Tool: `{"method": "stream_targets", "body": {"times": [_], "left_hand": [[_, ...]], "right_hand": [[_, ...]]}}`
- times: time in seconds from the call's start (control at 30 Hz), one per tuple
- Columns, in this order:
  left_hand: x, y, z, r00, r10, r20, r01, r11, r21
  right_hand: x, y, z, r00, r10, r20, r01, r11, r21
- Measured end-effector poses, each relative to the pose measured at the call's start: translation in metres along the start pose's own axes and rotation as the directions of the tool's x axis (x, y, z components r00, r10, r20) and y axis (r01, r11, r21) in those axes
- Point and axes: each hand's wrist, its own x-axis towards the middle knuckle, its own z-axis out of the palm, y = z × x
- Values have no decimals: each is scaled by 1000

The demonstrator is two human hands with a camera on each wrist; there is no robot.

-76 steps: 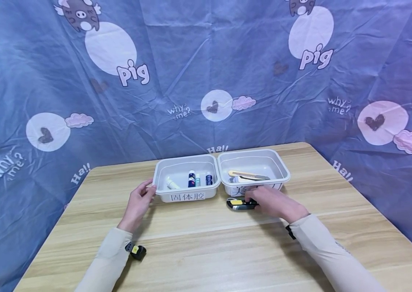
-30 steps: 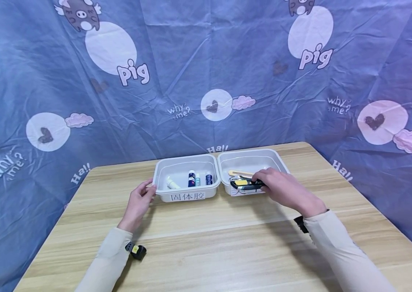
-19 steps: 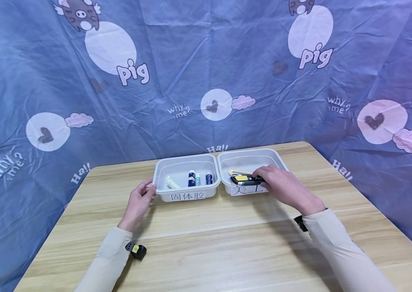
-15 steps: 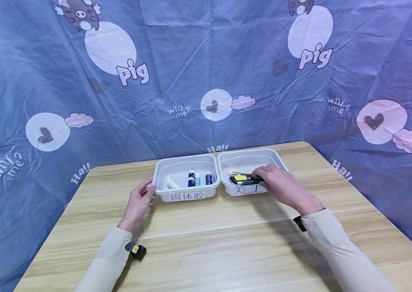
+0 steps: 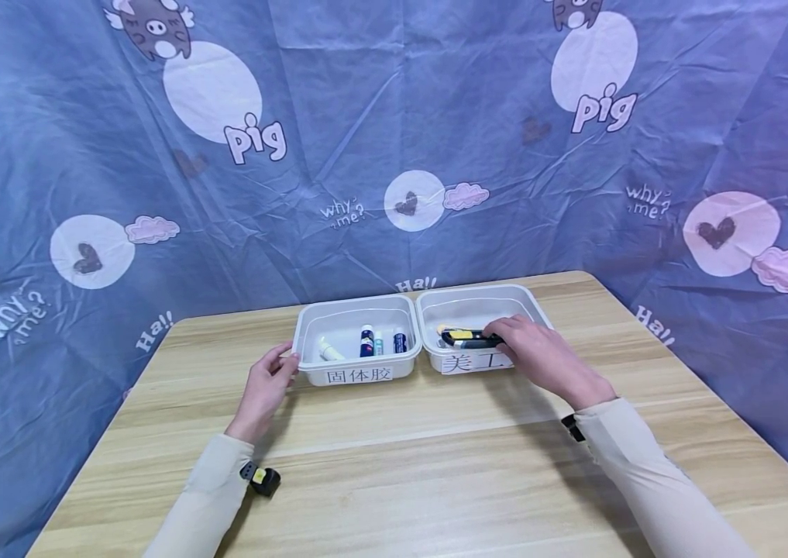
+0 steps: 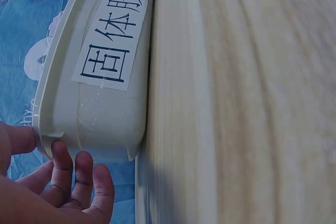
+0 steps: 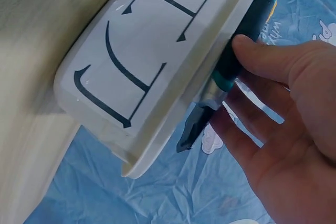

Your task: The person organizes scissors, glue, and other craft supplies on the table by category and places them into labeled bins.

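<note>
My right hand (image 5: 540,356) holds a black utility knife (image 5: 466,339) with a yellow patch, between thumb and fingers. The knife lies lengthwise over the front part of the right white plastic box (image 5: 480,291); whether it touches the things inside I cannot tell. In the right wrist view the thumb presses on the knife's dark handle (image 7: 247,30), close to the rim. My left hand (image 5: 266,395) pinches the left corner of the left white plastic box (image 5: 355,301), as the left wrist view shows with thumb and finger at its rim (image 6: 44,108). Part of a yellow knife (image 5: 445,328) shows beneath.
Several glue sticks, among them a dark blue one (image 5: 366,341) and a white one (image 5: 328,350), lie in the left box. Both boxes stand side by side on the wooden table (image 5: 394,480), with printed paper labels (image 5: 359,375) on their fronts. A blue patterned cloth (image 5: 338,116) hangs behind.
My right hand has lifted the black utility knife from the table in front of the right box, brought it over that box and lowered it slightly. My left hand has stayed in place.
</note>
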Motion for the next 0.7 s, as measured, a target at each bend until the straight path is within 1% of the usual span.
{"method": "stream_targets", "body": {"times": [0.3, 0.7], "left_hand": [[0, 1, 0, 1000, 3, -3, -3, 1000, -1], [-2, 2, 0, 1000, 5, 3, -5, 1000, 6]], "right_hand": [[1, 0, 0, 1000, -4, 16, 4, 1000, 11], [0, -2, 1, 1000, 16, 18, -16, 1000, 0]]}}
